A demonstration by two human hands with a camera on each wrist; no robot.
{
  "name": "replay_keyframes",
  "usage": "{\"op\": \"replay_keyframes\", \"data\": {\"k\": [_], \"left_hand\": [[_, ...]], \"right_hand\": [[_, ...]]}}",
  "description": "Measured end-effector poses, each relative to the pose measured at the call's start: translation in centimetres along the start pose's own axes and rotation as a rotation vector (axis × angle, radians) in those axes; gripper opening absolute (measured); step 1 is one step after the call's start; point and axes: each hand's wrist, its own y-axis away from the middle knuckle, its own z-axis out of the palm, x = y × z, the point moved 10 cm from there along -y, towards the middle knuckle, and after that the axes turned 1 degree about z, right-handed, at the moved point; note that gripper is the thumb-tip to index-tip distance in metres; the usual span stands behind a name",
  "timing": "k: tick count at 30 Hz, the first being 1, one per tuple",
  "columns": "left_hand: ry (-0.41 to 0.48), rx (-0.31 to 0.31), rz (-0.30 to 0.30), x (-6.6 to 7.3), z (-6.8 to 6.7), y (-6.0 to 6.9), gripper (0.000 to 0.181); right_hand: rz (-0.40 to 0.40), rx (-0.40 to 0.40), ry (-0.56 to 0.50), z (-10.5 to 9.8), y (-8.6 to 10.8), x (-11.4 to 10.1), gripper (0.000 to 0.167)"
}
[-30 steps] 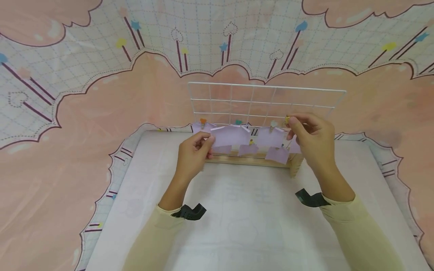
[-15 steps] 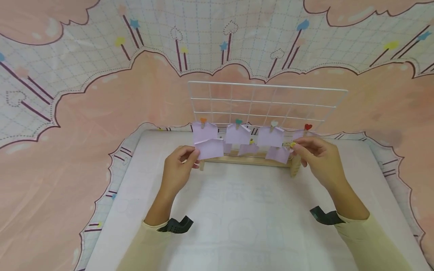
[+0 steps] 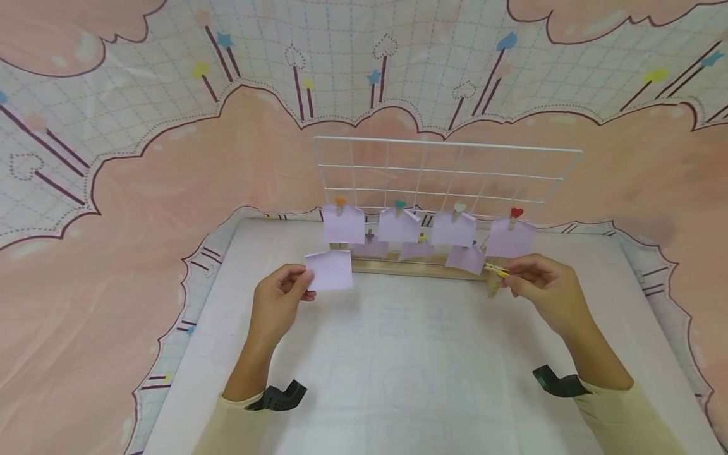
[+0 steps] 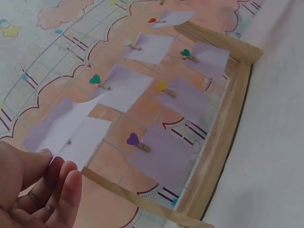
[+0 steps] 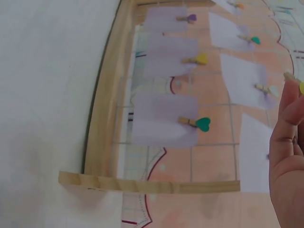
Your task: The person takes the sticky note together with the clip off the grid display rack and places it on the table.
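Between thumb and fingers, my left hand [image 3: 281,297] pinches a blank light-purple paper note [image 3: 331,270], held in front of the rack's left end. My right hand [image 3: 543,287] pinches a small wooden clothespin [image 3: 497,270] with a yellow end, near the rack's right foot. In the right wrist view only that pin's tip [image 5: 288,76] and a bit of yellow show. A white wire grid rack [image 3: 421,143] carries two rows of purple notes, such as the upper right note [image 3: 512,239], hung by heart-topped clothespins. The red heart pin [image 3: 516,213] is at the upper right.
The rack stands on a wooden base [image 3: 421,272] at the back of a white table [image 3: 409,354]. Behind it hangs a pink patterned cloth [image 3: 273,151]. Lower-row notes include one with a green heart pin [image 5: 203,124] and one with a yellow heart pin [image 5: 202,59].
Both hands have drawn back from the rack, down and outward. The left brings the paper note along, the right the yellow clothespin. The upper right note is now uncovered.
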Motion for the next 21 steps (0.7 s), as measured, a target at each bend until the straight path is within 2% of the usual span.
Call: {"op": "replay_keyframes", "data": {"k": [4, 6, 8, 13, 21], "left_hand": [[0.054, 0.021, -0.042, -1.1, -0.5, 0.5, 0.018], [0.076, 0.027, -0.066, -1.6, -0.6, 0.7, 0.02], [0.087, 0.033, -0.09, -2.2, -0.8, 0.9, 0.021], [0.058, 0.049, -0.134, -3.6, -1.3, 1.4, 0.022], [0.022, 0.066, -0.205, -6.7, -2.2, 2.1, 0.021]], "right_hand": [[-0.043, -0.042, -0.206, -0.1, 0.5, 0.6, 0.015], [-0.05, -0.059, -0.236, -0.1, 0.7, 0.9, 0.016], [-0.037, -0.065, -0.193, -0.2, 1.0, 1.3, 0.015], [0.033, -0.069, 0.012, -0.2, 1.7, 2.7, 0.013], [0.087, -0.094, 0.037, -0.2, 2.6, 4.7, 0.016]]}}
